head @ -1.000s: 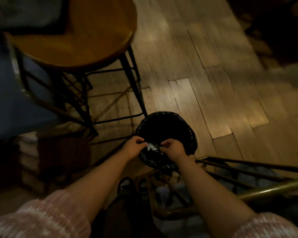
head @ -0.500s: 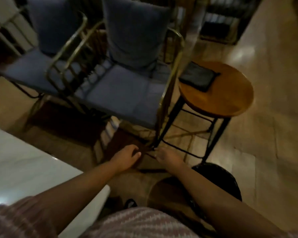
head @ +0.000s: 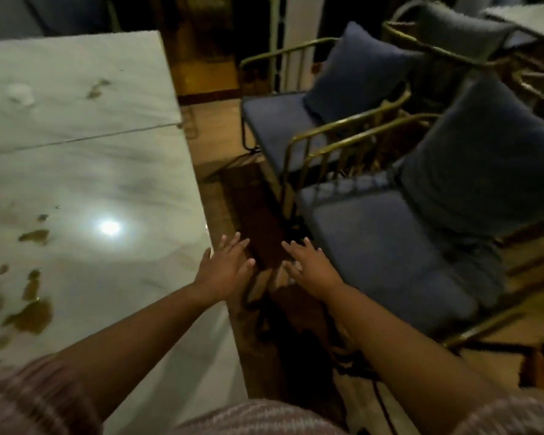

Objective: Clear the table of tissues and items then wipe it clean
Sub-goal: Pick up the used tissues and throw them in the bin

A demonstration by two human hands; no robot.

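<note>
- the pale marble-look table (head: 76, 158) is filling the left of the view, its long right edge running from the far end down toward the person.
- brown spills (head: 29, 315) are sitting on the table's near left part, one large puddle with smaller drops trailing away from it; more brown marks (head: 96, 87) are showing toward the table's far end.
- a pale smudge (head: 21, 91) is lying at the table's far left; i cannot tell whether it is a tissue or a wet patch.
- a lamp glare (head: 110, 228) is shining off the middle of the table.
- the left hand (head: 225, 268) is hovering at the table's right edge, palm down, fingers straight and spread wide, holding nothing; i cannot tell whether it is touching the top.
- the right hand (head: 311, 268) is reaching out just right of the table, beyond its edge and over the dark floor gap, fingers fanned wide and empty.
- a blue-seated near chair (head: 390, 262) with a brass frame is standing right of the table, across that gap; a far chair (head: 280, 120) of the same kind is standing further along the table's right side.
- a pink knit sleeve (head: 29, 400) is covering the left upper arm at the table's near end.
</note>
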